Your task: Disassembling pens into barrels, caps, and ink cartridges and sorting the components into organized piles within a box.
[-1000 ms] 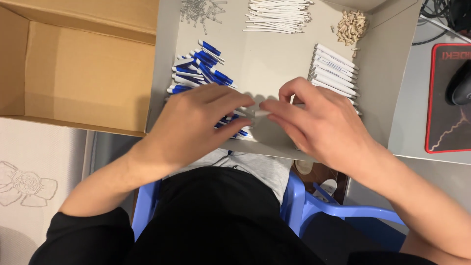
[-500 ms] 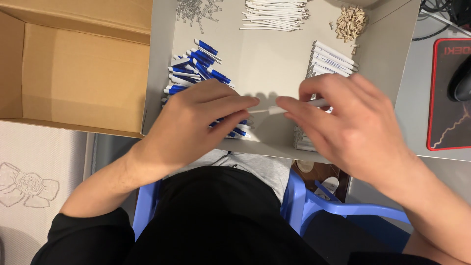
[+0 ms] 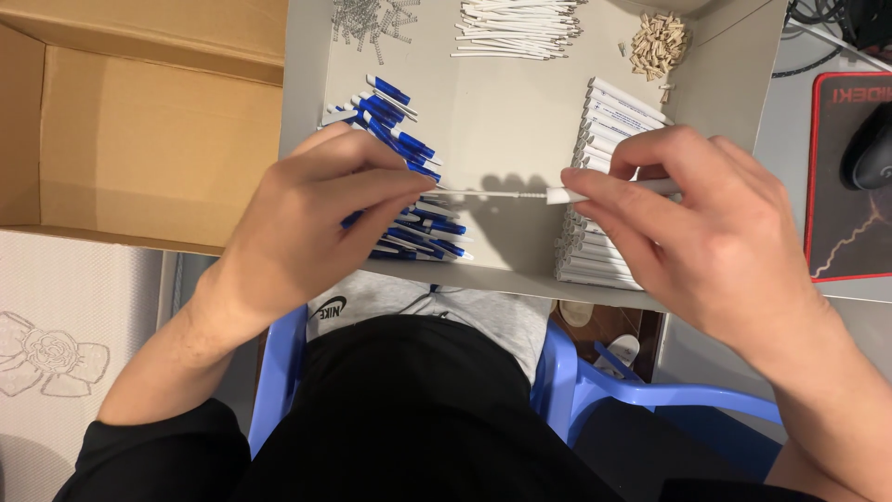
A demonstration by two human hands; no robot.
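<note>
Two hands meet over the middle of the frame around one thin pen refill (image 3: 492, 193), a white rod with a small spring on it near its right end. The left hand (image 3: 316, 218) pinches the refill's left end between thumb and fingertips; the right hand (image 3: 706, 232) pinches a white pen barrel (image 3: 609, 191) whose open end takes the refill's right end. Refill and barrel lie level, held just above the floor of a shallow grey cardboard tray (image 3: 502, 112).

In the tray, a heap of blue-and-white pen parts (image 3: 409, 186) lies left of centre, partly under the left hand. A stack of white barrels (image 3: 604, 130) sits at the right, partly hidden by the right hand. Along the top edge lie a scatter of small metal springs (image 3: 367, 17), a bundle of white refills (image 3: 516, 20) and a pile of small tan tips (image 3: 658, 45).

An open brown cardboard box (image 3: 139, 121) fills the upper left. At the right edge is a red-edged mouse pad (image 3: 841, 232) with a dark mouse (image 3: 869, 149). A blue plastic chair (image 3: 641, 390) shows below the tray.
</note>
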